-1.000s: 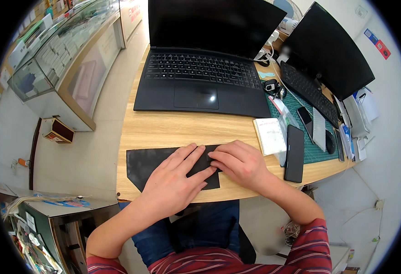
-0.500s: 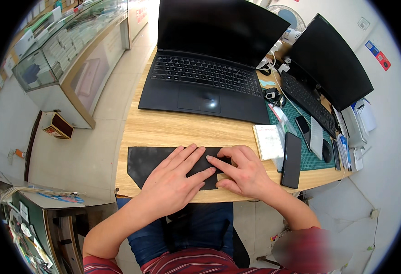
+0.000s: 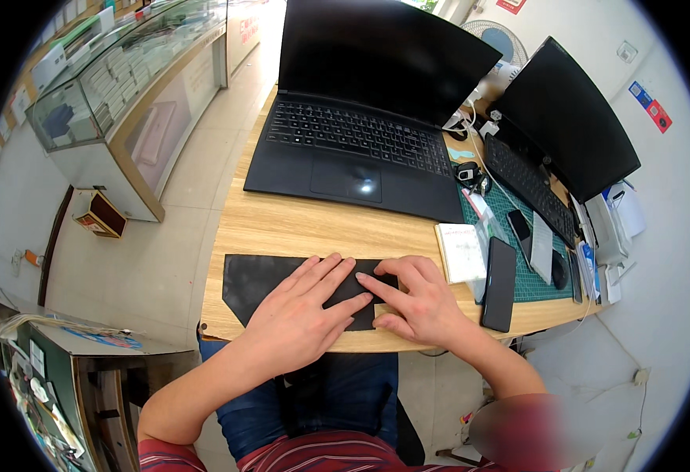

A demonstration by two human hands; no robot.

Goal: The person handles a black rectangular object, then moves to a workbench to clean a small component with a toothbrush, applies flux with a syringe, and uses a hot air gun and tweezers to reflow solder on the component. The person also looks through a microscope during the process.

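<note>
- Centre-bottom of the frame: a flat, matte black sheet with one slanted corner (image 3: 260, 277) lies along the near edge of a pale wood-grain desk (image 3: 313, 224).
- The bare left hand (image 3: 298, 311) rests palm down on the sheet, fingers straight and close together, thumb stretched out to the right.
- The bare right hand (image 3: 419, 297) is at the sheet's right end, index fingertip on it, thumb spread well apart from that finger; what lies under its other fingers, I cannot tell.
- Upper left: a glass-walled display case with a white base (image 3: 85, 171) contains stacked white boxes (image 3: 114, 81) and a dark blue item (image 3: 59, 119).
- Left, on the floor: a small, open-fronted cream box (image 3: 85, 203) shows a dark red interior; its contents are unclear.
- Upper centre: a large black laptop (image 3: 360, 132).
- Right of the hands: a small white-covered notebook (image 3: 461, 253), a translucent plastic bag (image 3: 488, 232) with unclear contents, and a black smartphone (image 3: 499, 283).
</note>
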